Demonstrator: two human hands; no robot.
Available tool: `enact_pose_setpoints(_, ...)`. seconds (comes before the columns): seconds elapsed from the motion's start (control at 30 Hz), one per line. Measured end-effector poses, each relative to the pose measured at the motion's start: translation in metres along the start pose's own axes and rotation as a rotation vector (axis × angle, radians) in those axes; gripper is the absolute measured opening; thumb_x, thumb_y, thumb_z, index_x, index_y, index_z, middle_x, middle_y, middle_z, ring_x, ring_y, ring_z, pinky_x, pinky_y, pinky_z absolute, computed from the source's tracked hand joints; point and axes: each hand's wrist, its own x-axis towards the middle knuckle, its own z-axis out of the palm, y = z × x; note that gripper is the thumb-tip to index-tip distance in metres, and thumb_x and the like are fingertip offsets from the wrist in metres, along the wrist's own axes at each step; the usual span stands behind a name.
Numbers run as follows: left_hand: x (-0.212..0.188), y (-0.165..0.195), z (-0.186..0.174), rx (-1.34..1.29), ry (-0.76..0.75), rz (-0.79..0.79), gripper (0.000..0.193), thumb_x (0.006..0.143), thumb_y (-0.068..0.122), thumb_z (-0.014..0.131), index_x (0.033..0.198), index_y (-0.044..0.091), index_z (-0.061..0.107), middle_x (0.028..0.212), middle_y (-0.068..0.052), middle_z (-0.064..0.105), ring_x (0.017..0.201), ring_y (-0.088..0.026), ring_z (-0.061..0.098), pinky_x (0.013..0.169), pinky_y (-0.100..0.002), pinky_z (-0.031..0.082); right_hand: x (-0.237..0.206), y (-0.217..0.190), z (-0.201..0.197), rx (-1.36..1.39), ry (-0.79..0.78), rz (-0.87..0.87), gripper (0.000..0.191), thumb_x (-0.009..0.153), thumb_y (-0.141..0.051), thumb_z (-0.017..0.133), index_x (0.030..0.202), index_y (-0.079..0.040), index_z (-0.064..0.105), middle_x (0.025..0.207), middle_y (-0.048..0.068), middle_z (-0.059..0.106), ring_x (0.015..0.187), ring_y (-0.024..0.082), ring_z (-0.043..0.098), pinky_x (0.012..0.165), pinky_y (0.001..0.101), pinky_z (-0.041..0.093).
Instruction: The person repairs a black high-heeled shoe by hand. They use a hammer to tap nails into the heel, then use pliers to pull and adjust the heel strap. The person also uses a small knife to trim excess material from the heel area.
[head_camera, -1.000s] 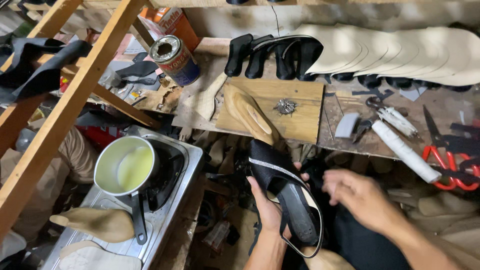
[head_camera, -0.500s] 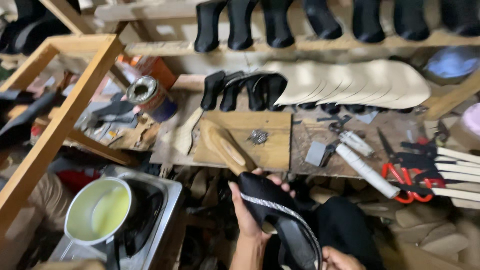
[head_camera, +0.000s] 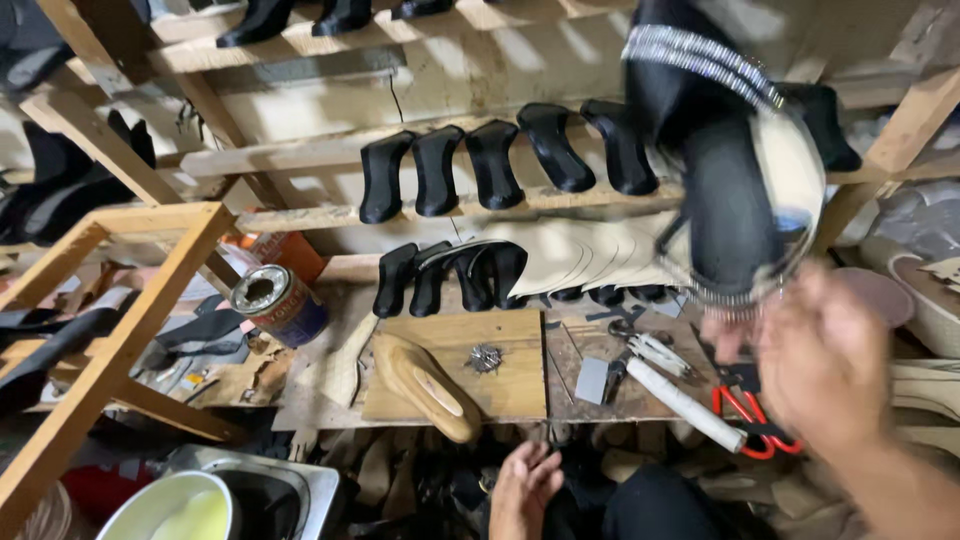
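The right hand (head_camera: 825, 365) held the black shoe (head_camera: 725, 150) up high, at two o'clock, gripping it by its lower rim, probably to look at the sole. The left hand (head_camera: 522, 490) rested low at six o'clock, fingers loose and holding nothing, below the wooden last (head_camera: 428, 385).

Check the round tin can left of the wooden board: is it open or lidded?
Open. The tin can shows a dark round mouth inside its metal rim, with no lid on it; it leans tilted toward the camera.
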Motion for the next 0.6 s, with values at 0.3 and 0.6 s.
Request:
enact_pose_setpoints(0.3,0.01,-0.019,-0.017,0.092,-0.08,0.14,0.035,0.099,0.015,0.055,0.132,0.003,0.056,0.131,-0.018,0.068,0.106,-0.031,0.076,0.084,-0.042,0.064,0.247,-0.05,0.078,-0.33,-0.044,-0.142,0.021,0.116,-0.02,0.053,0.111,-0.004,0.065,0.098,0.007,0.073,0.079,0.013,0.071,0.063,0.0262,0.056)
enact_pose_setpoints(0.6,0.005,-0.019,-0.021,0.198,-0.023,0.101,0.033,0.099,0.014,0.056,0.128,-0.001,0.061,0.128,-0.018,0.069,0.105,-0.028,0.075,0.086,-0.04,0.064,0.302,-0.031,0.077,-0.143,-0.114,0.174,0.029,0.115,-0.026,0.05,0.098,-0.011,0.068,0.085,0.002,0.072,0.073,0.007,0.067,0.066,0.0206,0.055)
